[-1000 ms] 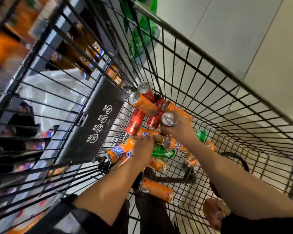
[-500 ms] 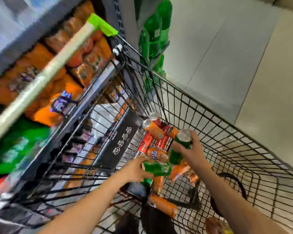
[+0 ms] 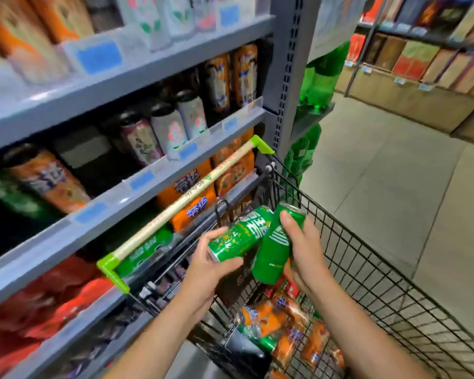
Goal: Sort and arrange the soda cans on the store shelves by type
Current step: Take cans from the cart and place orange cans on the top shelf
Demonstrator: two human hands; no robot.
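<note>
Two green soda cans are held above the shopping cart [image 3: 394, 291]: the left hand [image 3: 211, 266] grasps a tilted can [image 3: 238, 236], the right hand [image 3: 303, 250] an upright can [image 3: 274, 250], touching, near the shelves [image 3: 148, 184].

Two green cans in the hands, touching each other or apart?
Cannot tell. In the head view the upright can in the right hand overlaps the tilted can held by the left hand; neither contact nor gap shows.

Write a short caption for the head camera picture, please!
Left hand and right hand each hold a green can above the cart beside the shelves.
</note>
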